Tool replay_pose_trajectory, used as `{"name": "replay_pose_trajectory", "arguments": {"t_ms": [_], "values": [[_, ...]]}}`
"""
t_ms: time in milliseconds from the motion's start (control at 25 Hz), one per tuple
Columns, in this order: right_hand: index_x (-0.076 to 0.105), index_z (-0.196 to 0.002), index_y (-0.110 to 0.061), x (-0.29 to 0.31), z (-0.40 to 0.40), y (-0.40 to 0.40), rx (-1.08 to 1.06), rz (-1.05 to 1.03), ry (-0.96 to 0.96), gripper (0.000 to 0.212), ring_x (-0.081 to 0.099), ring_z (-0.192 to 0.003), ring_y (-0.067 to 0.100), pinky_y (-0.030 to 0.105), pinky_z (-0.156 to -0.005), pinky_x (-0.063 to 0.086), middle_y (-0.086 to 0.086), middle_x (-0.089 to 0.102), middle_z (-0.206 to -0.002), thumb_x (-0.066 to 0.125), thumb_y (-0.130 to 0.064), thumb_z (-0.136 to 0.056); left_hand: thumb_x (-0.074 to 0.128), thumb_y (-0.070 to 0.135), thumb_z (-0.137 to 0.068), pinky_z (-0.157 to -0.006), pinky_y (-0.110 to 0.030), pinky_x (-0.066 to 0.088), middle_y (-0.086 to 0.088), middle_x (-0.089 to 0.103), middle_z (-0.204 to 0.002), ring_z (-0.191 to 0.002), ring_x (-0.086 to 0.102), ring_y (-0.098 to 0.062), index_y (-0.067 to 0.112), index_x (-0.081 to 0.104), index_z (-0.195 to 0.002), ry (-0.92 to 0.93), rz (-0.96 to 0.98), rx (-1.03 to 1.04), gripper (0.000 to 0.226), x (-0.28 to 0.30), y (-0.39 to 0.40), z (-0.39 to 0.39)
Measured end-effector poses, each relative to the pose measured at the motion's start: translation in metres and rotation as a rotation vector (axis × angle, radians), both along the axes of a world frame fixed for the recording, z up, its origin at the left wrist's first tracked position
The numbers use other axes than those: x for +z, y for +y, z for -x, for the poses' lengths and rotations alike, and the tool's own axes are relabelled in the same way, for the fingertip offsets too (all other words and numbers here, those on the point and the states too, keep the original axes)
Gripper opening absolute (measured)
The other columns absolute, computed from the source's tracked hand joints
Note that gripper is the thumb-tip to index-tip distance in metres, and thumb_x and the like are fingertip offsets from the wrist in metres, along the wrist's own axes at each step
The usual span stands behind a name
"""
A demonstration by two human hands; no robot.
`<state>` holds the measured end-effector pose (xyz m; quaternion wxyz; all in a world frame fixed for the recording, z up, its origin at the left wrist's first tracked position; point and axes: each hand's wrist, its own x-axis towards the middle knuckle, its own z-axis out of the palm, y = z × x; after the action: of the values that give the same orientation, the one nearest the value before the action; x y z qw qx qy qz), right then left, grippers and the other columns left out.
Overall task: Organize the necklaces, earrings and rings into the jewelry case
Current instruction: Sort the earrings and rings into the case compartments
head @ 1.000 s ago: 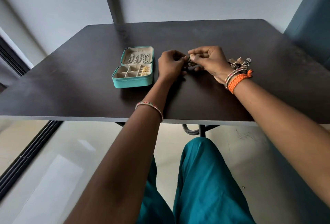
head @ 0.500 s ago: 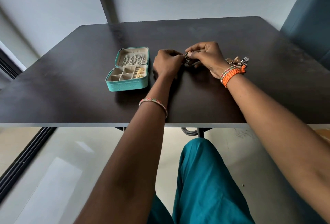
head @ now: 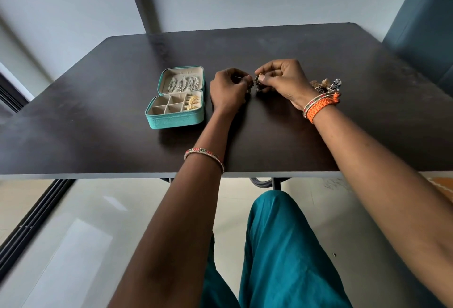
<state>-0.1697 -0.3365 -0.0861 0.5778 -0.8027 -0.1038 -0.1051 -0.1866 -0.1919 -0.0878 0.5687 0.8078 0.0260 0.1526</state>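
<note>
While both hands are working at the table centre, the left hand [head: 226, 92] is pinching a small dark beaded earring piece [head: 250, 85] between thumb and curled fingers; a thin pin is showing just above the fingertips. The right hand [head: 282, 79] is pinching a second dark beaded earring [head: 258, 85] the same way, fingers curled tight, thumb pressing on top. Both pieces are sitting just beside each other, nearly touching, slightly above the table [head: 343, 123].

No readable writing or brand is showing anywhere.

Just left of the left hand, a teal jewelry case [head: 175, 117] is lying open on the table, lid tipped back. Silver chain necklaces [head: 183, 84] are hanging in a row against the beige lid lining. The base is dividing into small beige compartments; gold earrings [head: 192, 102] are filling the right-hand column, the other cells are looking bare.

Behind the right wrist, a small pile of loose jewelry [head: 326, 85], gold and silver bits, is resting on the table; single pieces cannot be told apart. An orange braided band [head: 321, 107] plus a beaded bangle is sitting on the right wrist, another beaded bangle [head: 204, 154] on the left forearm.
</note>
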Motion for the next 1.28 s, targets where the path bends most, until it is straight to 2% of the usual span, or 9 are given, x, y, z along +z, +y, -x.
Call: {"name": "replay_pose_trajectory", "arguments": {"t_ms": [120,200,320,440,600,680,840,1280], "values": [[0.069,-0.092,-0.009,-0.003,-0.002,-0.001,-0.013,0.100,-0.036,0.012,0.065,-0.062,0.010,0.026,-0.065,0.056,0.000,0.066,-0.068,0.069,-0.003,-0.081,0.070,0.022,-0.080,-0.059,-0.029,0.057,0.001,0.072,-0.068,-0.055,0.066,-0.012,0.018,0.072,-0.079,0.002,-0.060,0.022,0.005,-0.001,0.000,-0.002],[0.068,-0.091,-0.011,-0.002,-0.002,-0.001,-0.025,0.137,-0.052,0.012,0.065,-0.063,0.012,0.028,-0.065,0.057,0.000,0.067,-0.069,0.071,-0.005,-0.081,0.070,0.025,-0.078,-0.066,-0.033,0.058,0.002,0.073,-0.070,-0.064,0.069,-0.013,0.019,0.073,-0.079,-0.003,-0.089,0.035,0.006,-0.002,-0.001,-0.002],[0.069,-0.085,-0.015,-0.002,-0.002,-0.001,-0.027,0.181,-0.060,0.009,0.064,-0.064,0.014,0.027,-0.063,0.056,-0.002,0.066,-0.067,0.072,-0.008,-0.080,0.071,0.028,-0.077,-0.072,-0.030,0.056,0.002,0.074,-0.077,-0.076,0.069,-0.012,0.020,0.075,-0.082,-0.010,-0.156,0.052,0.011,-0.001,-0.002,-0.002],[0.069,-0.082,-0.018,-0.003,-0.004,0.000,-0.045,0.196,-0.056,0.009,0.061,-0.059,0.011,0.022,-0.053,0.050,-0.003,0.065,-0.064,0.072,-0.010,-0.080,0.070,0.030,-0.077,-0.075,-0.028,0.055,0.002,0.075,-0.081,-0.081,0.069,-0.011,0.020,0.076,-0.085,0.001,-0.188,0.063,0.013,0.000,-0.001,-0.002],[0.071,-0.084,-0.020,-0.005,-0.006,0.000,-0.084,0.252,-0.070,0.007,0.058,-0.059,-0.001,0.020,-0.061,0.050,-0.005,0.066,-0.068,0.074,-0.015,-0.079,0.070,0.030,-0.079,-0.077,-0.025,0.052,0.001,0.074,-0.087,-0.087,0.068,-0.013,0.021,0.075,-0.087,0.034,-0.205,0.071,0.014,0.000,0.000,-0.005],[0.073,-0.086,-0.017,-0.004,-0.005,0.000,-0.084,0.270,-0.069,0.008,0.057,-0.061,-0.001,0.017,-0.064,0.050,-0.003,0.067,-0.072,0.074,-0.015,-0.079,0.070,0.032,-0.078,-0.076,-0.024,0.050,0.002,0.074,-0.087,-0.087,0.068,-0.013,0.021,0.074,-0.086,0.070,-0.200,0.055,0.014,0.000,0.001,-0.008],[0.074,-0.087,-0.016,-0.003,-0.005,-0.001,-0.082,0.296,-0.053,0.008,0.054,-0.051,-0.011,0.003,-0.053,0.040,-0.012,0.063,-0.066,0.074,-0.015,-0.079,0.074,0.034,-0.075,-0.075,-0.031,0.057,0.001,0.074,-0.082,-0.082,0.070,-0.018,0.022,0.075,-0.082,0.142,-0.162,0.005,0.015,0.000,0.005,-0.016],[0.073,-0.087,-0.016,-0.005,-0.011,0.000,-0.067,0.279,-0.062,0.009,0.055,-0.052,-0.011,0.005,-0.055,0.042,-0.012,0.065,-0.069,0.075,-0.013,-0.079,0.073,0.029,-0.074,-0.069,-0.030,0.054,0.002,0.072,-0.075,-0.073,0.069,-0.022,0.023,0.073,-0.075,0.127,-0.164,0.060,0.006,-0.002,0.003,-0.017]]}}
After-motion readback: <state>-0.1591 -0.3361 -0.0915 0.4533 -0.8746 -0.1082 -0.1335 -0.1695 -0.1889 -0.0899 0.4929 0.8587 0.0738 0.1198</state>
